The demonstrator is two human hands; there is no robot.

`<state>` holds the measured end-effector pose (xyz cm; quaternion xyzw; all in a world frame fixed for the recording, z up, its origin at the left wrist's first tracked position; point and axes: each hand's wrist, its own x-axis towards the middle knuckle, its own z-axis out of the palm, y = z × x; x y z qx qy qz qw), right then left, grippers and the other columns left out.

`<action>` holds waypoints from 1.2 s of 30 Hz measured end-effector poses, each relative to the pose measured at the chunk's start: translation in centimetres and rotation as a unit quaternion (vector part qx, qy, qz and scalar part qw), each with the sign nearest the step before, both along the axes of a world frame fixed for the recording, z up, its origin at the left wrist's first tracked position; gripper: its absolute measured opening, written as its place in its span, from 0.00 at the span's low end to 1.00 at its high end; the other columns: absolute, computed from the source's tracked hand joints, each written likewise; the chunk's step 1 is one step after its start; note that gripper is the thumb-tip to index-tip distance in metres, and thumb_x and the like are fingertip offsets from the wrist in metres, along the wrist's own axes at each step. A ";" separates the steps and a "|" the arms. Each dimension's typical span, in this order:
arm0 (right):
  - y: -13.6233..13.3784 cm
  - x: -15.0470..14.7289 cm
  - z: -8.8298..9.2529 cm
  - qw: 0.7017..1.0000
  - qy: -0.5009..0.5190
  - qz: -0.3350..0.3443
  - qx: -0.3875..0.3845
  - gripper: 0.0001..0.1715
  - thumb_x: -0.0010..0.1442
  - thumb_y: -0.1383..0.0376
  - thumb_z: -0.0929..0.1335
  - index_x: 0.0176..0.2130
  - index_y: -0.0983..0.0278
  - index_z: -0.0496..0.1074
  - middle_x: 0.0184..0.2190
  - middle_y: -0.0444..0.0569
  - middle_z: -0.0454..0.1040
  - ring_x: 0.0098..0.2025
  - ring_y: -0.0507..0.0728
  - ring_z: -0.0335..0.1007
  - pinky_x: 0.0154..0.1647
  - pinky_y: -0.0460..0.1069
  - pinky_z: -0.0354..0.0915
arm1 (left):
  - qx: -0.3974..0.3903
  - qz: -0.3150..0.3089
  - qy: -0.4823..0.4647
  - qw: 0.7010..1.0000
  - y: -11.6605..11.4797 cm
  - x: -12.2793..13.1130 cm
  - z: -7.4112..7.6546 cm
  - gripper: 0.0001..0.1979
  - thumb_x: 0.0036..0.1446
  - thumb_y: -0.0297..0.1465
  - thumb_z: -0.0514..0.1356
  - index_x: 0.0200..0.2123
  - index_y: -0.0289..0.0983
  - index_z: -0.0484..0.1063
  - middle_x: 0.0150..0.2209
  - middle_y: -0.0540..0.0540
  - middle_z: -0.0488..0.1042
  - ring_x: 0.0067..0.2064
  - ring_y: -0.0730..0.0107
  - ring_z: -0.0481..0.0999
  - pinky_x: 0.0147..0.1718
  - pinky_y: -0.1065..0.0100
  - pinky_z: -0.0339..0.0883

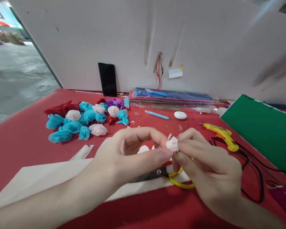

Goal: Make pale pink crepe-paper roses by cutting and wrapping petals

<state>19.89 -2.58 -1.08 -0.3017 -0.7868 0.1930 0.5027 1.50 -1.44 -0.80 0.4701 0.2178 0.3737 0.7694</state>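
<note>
With twelve o'clock straight ahead of you, the small white flower point(173, 144) sits right between your two hands, at three o'clock from the fingertips of your left hand point(120, 156) and at nine o'clock from those of your right hand point(213, 165). Neither hand is clearly nearer: both touch it. Your left thumb and index finger are drawn together in a narrow pinch at its left edge, with a wide arch behind them; your right thumb and index finger close in on its right and lower side. You cannot tell from here how firmly either pair grips.

The flower looks about as wide as it is tall, its folded petals turned toward you. Any long axis seems to run from twelve to six, but your fingertips hide the lower end, so that is only a judgement.

It appears to be held above the table point(166, 213), over the scissors point(158, 172), whose yellow handles lie toward four o'clock from their pivot, on the white sheet point(47, 178). The yellow glue gun point(220, 133) lies between two and three o'clock from the flower, nearer your right hand, with its nozzle aimed toward ten. The flower pile point(85, 116) lies toward ten o'clock, nearer your left.
</note>
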 end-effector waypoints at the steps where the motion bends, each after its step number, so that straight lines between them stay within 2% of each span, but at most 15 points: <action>1: 0.0 0.0 0.0 1.000 -0.005 -0.005 0.012 0.14 0.63 0.74 0.67 0.27 0.61 0.73 0.19 0.43 0.71 0.26 0.53 0.61 0.26 0.49 0.62 | 0.001 0.001 0.003 1.000 0.0 0.0 0.0 0.04 0.60 0.30 0.66 0.32 0.40 0.77 0.33 0.53 0.78 0.37 0.75 0.77 0.38 0.77 0.74; 7: 0.0 -0.2 -0.2 0.994 -0.024 -0.044 0.102 0.13 0.60 0.77 0.68 0.31 0.60 0.74 0.20 0.42 0.72 0.22 0.52 0.58 0.27 0.51 0.62 | -0.001 0.008 0.006 1.000 0.2 0.1 -0.4 0.03 0.59 0.30 0.66 0.32 0.40 0.78 0.32 0.54 0.79 0.37 0.74 0.78 0.38 0.77 0.73; 14: 0.1 0.0 -0.5 0.989 -0.032 -0.048 0.139 0.14 0.58 0.80 0.67 0.34 0.62 0.74 0.21 0.43 0.73 0.23 0.52 0.58 0.29 0.52 0.62 | -0.002 0.010 0.017 1.000 0.0 -0.1 -0.5 0.03 0.61 0.31 0.65 0.34 0.42 0.78 0.35 0.54 0.77 0.40 0.75 0.78 0.40 0.79 0.71; 20: 0.2 0.2 -0.6 0.992 -0.038 -0.033 0.120 0.11 0.61 0.77 0.68 0.34 0.62 0.75 0.22 0.43 0.73 0.23 0.51 0.60 0.30 0.52 0.63 | 0.040 0.029 0.018 0.999 -0.2 -0.5 -0.2 0.06 0.62 0.36 0.64 0.32 0.42 0.78 0.33 0.55 0.75 0.37 0.78 0.73 0.39 0.82 0.69; 24: 0.3 0.2 -0.7 0.994 -0.025 -0.016 0.105 0.10 0.62 0.77 0.67 0.33 0.65 0.74 0.21 0.42 0.72 0.22 0.50 0.61 0.31 0.51 0.63 | 0.063 0.025 0.028 0.997 -0.1 -0.4 -0.5 0.06 0.64 0.33 0.62 0.33 0.43 0.77 0.34 0.55 0.76 0.38 0.77 0.73 0.38 0.82 0.68; 27: 0.4 0.2 -0.6 0.993 -0.029 -0.002 0.113 0.10 0.62 0.77 0.67 0.33 0.66 0.74 0.21 0.43 0.72 0.22 0.50 0.63 0.32 0.51 0.64 | 0.055 0.030 0.030 0.998 0.0 -0.4 -0.7 0.06 0.64 0.32 0.62 0.33 0.42 0.77 0.33 0.55 0.76 0.37 0.78 0.73 0.38 0.82 0.69; 30: 0.5 0.1 -0.4 0.994 -0.032 0.007 0.107 0.10 0.62 0.77 0.67 0.32 0.66 0.75 0.20 0.43 0.72 0.22 0.49 0.62 0.33 0.50 0.64 | 0.019 -0.005 0.007 1.000 -0.1 -0.4 -0.7 0.06 0.64 0.33 0.62 0.33 0.42 0.76 0.35 0.55 0.76 0.40 0.76 0.76 0.39 0.79 0.71; 33: 0.6 0.0 -0.4 0.997 -0.023 0.019 0.069 0.10 0.62 0.76 0.68 0.30 0.65 0.74 0.20 0.42 0.71 0.24 0.50 0.62 0.33 0.49 0.63 | 0.012 -0.012 -0.013 1.000 -0.2 -0.3 -0.7 0.05 0.64 0.33 0.62 0.34 0.41 0.76 0.35 0.54 0.75 0.40 0.76 0.76 0.39 0.79 0.72; 36: 0.6 0.0 -0.6 0.999 0.006 0.050 -0.020 0.14 0.64 0.74 0.68 0.27 0.65 0.74 0.20 0.43 0.73 0.27 0.51 0.63 0.31 0.47 0.63 | 0.030 -0.002 -0.023 0.999 -0.1 -0.1 -0.7 0.05 0.65 0.30 0.62 0.34 0.39 0.76 0.34 0.53 0.75 0.38 0.77 0.75 0.40 0.80 0.72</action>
